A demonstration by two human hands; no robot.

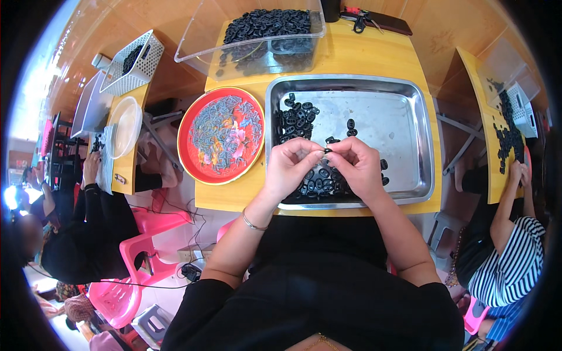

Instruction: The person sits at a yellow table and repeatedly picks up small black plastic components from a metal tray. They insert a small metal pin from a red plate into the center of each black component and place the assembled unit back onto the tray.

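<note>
Black plastic ring sits pinched between my two hands, just above the near edge of the steel tray. My left hand has its fingers closed on the ring from one side, and my right hand has its fingers clamped on it from the other, so both sets of fingertips nearly meet over the piece. A thin bangle circles my left wrist.

Inside the tray, a pile of black rings lies toward its left side, and more rings lie under my hands at its near rim; a few stray ones sit near the middle. Left of the tray, touching or almost touching it, is a red plate full of small dark and pale scraps. Beyond the tray stands a clear tub heaped with black rings, and farther beyond that, to the right, lie scissors on a dark flat case.

All of this rests on the yellow table. Well left of the tray, at another table, a white basket and a white bowl stand by a person in black. Well right of the tray, a person in a striped sleeve works at a third table.
</note>
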